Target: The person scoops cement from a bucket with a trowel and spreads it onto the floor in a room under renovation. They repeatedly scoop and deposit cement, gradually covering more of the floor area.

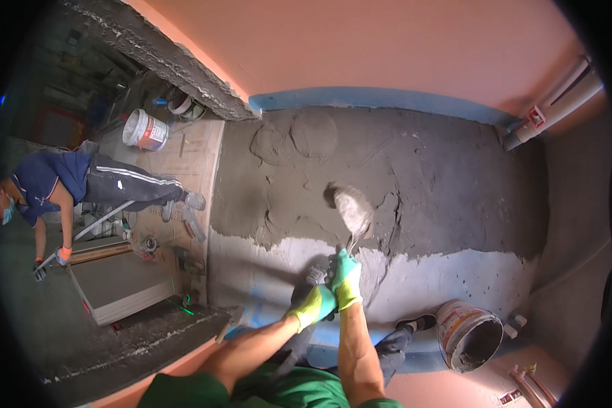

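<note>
A trowel (353,212) with a broad, pale metal blade lies over the wet grey mortar (455,197). My right hand (347,275), in a green and yellow glove, is closed round its handle. My left hand (317,304), gloved alike, is held close beside my right wrist, and its fingers are mostly hidden. Whether it holds anything cannot be made out. The mortar covers the far part of the floor, with rounded marks at the upper left and ridges near the blade. Its ragged near edge meets a strip of pale bare floor (449,275).
A bucket (470,336) with grey mix stands to my right. White pipes (557,109) rise in the far right corner. My shoe (418,322) is near the bucket. At left, beyond a doorway, another person (92,180) holds a long pole beside stacked tiles (126,282) and a white bucket (145,130).
</note>
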The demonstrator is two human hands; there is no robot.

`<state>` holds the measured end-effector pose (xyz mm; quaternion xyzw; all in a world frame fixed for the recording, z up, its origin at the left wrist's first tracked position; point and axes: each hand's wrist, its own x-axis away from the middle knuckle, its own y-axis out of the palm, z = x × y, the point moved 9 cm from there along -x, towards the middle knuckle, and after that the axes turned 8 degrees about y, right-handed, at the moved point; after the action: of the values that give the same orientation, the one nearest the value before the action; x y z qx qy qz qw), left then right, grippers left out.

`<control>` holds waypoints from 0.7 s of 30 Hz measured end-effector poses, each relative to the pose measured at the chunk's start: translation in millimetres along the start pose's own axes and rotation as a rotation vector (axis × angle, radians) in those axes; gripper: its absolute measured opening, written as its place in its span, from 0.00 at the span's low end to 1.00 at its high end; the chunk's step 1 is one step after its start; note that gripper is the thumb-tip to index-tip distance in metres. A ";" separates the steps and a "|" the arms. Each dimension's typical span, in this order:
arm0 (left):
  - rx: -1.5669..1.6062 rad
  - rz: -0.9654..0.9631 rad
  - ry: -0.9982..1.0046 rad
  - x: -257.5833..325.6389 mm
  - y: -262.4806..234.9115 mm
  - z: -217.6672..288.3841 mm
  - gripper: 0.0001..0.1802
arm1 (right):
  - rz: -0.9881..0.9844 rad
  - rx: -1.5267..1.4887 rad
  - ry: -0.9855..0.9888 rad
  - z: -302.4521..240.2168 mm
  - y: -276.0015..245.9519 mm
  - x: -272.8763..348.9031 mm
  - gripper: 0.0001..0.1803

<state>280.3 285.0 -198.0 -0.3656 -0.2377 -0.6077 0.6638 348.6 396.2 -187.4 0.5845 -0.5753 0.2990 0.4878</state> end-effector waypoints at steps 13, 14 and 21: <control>-0.481 -0.030 0.576 65.3 83.3 125.4 0.07 | 0.061 -0.431 -0.224 -67.1 -112.0 103.3 0.15; -0.540 -0.117 0.552 69.4 108.0 130.7 0.07 | 0.137 -0.507 -0.244 -69.6 -142.2 117.3 0.14; -0.375 -1.156 0.016 113.1 344.7 132.5 0.08 | 0.501 -1.036 -0.256 -35.2 -380.0 180.5 0.14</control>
<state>652.1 314.0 -97.7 -0.2832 -0.2818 -0.9040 0.1522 751.2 307.2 -96.8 0.1479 -0.8214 0.0123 0.5506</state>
